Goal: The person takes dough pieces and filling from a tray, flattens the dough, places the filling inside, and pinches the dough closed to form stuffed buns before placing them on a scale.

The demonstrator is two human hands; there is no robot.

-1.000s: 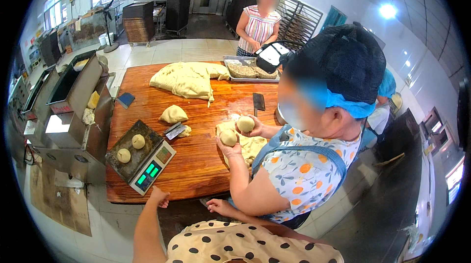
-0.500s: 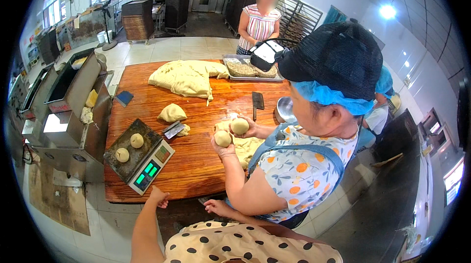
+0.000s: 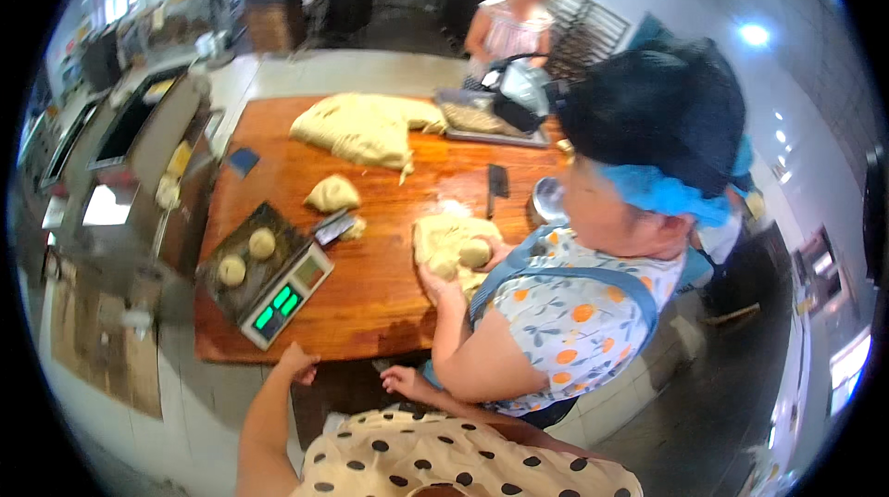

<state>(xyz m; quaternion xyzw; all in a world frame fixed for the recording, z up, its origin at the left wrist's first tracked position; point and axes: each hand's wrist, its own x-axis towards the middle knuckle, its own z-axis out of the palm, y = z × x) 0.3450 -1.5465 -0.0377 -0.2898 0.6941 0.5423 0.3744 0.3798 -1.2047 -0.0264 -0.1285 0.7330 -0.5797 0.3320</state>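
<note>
1 L hand (image 3: pixel 298 364) out nr scale (image 3: pixel 294 291), R hand (image 3: pixel 407 382) apart, fingers (image 3: pixel 390 376) half-bent.

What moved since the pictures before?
The co-worker's hands brought the two held dough balls nearer the person's side of the table and look lower; more of the flat dough shows beyond them. Nothing was visibly grabbed or let go. The view shifted slightly. The balls on the scale and the big dough stayed put; the person's left hand and right hand stayed near the edge.
</note>
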